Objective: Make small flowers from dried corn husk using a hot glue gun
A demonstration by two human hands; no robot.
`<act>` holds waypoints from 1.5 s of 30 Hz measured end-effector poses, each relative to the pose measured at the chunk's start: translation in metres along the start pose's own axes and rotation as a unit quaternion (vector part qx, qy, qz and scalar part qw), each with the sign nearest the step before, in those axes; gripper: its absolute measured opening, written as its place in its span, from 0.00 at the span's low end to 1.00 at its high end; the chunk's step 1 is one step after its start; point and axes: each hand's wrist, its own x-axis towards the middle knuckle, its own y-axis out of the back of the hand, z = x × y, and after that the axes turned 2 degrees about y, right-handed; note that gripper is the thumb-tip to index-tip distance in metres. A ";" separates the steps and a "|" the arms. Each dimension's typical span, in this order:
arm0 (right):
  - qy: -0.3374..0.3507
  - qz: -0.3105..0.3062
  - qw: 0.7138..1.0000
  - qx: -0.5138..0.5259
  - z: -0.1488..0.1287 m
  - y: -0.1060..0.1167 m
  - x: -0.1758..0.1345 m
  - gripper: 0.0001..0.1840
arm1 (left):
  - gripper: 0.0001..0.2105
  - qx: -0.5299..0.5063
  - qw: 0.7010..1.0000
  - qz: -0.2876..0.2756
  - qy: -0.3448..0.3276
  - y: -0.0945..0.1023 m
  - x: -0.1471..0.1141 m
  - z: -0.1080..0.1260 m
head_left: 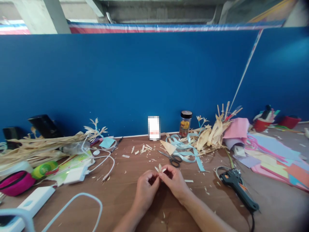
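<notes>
Between my two hands, over the middle of the brown table, is a small pale flower of corn husk [159, 168] with pointed petals. My left hand [147, 187] is closed, its thumb and fingertips pinching the flower's base from the left. From the right, my right hand [174, 181] pinches the same flower with thumb and forefinger. Fingers cover its lower part. Black-handled scissors [174, 159] lie just beyond my right hand, beside a cut piece of husk [168, 147] and a curl of light blue ribbon [198, 161].
A black glue gun [238, 188] lies at right, near coloured paper sheets [277, 154]. A lidded jar [185, 124] and bundled husks [212, 135] stand at the back. White cables [112, 161], a power strip [36, 203] and dried husks [43, 143] occupy the left. Husk scraps [146, 148] litter the centre.
</notes>
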 end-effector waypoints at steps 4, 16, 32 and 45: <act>0.016 0.012 0.999 -0.034 0.003 -0.001 0.000 0.10 | 0.10 0.031 0.999 0.009 -0.014 0.000 -0.001 -0.001; -0.003 0.005 1.000 0.008 -0.002 0.001 -0.001 0.09 | 0.12 -0.101 0.992 -0.046 0.067 -0.002 0.002 -0.006; 0.021 0.062 0.997 -0.041 -0.006 0.003 -0.002 0.10 | 0.10 -0.059 0.998 -0.006 0.038 0.001 0.004 -0.007; 0.079 0.069 0.989 -0.108 -0.011 0.003 -0.003 0.03 | 0.11 0.028 0.999 0.011 -0.012 0.002 0.001 -0.005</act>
